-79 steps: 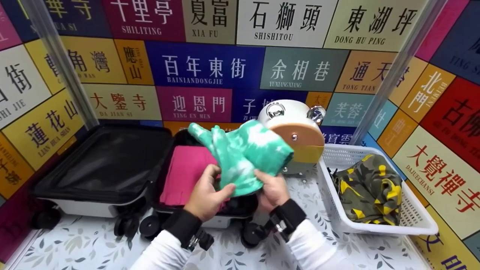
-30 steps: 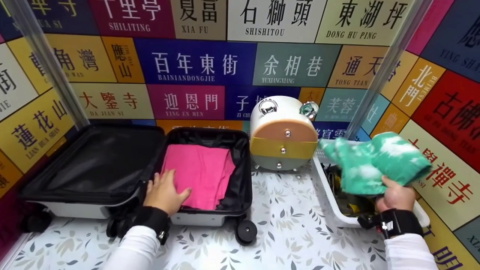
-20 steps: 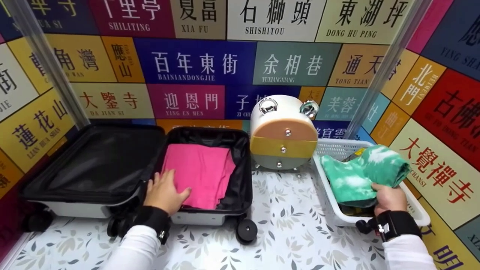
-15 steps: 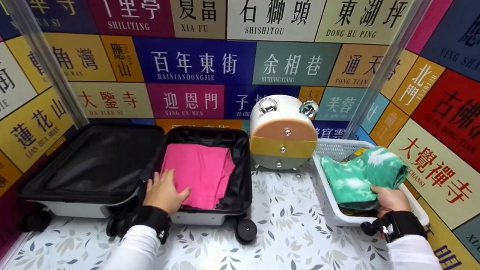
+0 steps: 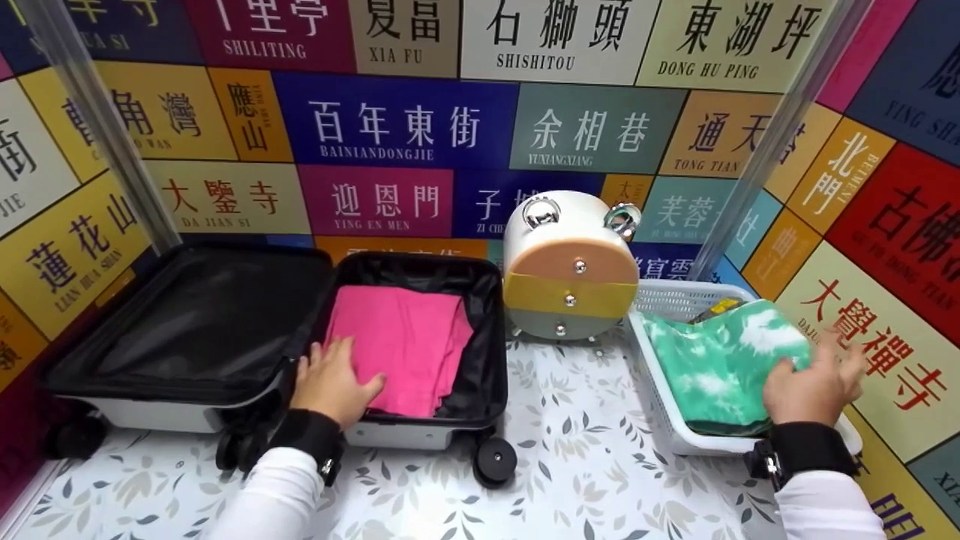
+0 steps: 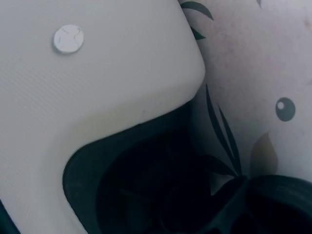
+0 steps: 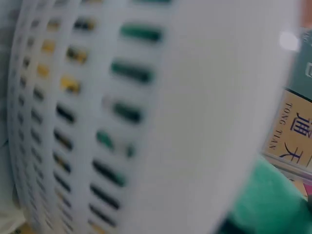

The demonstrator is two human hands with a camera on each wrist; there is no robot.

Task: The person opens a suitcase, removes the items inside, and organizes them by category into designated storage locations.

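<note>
So the right hand [image 5: 814,386] is over the white basket [image 5: 660,420] at the right edge of the floral tabletop [image 5: 585,465], fingers spread and relaxed, palm resting on the green tie-dye garment [image 5: 712,360]. Not gripping it, just lying against its right side. The garment sits inside the basket, on top of a bit of camo fabric [image 5: 721,306] that peeks out at the back. In the right wrist view you mostly get the blurry basket wall [image 7: 161,122] with green showing through the slots.

The left hand [image 5: 330,382] lies flat with fingers straight on the front-left corner of the pink garment [image 5: 401,345], which lies in the right half of the open suitcase [image 5: 187,330] near the tabletop's left edge. The suitcase's other half is black lining. The left wrist view just shows the white shell [image 6: 87,97] and a wheel well up close.

Between the suitcase and the basket, toward the back edge, stands a little round white drawer box [image 5: 570,270] with peach and yellow drawer fronts. The two hands are well apart.
</note>
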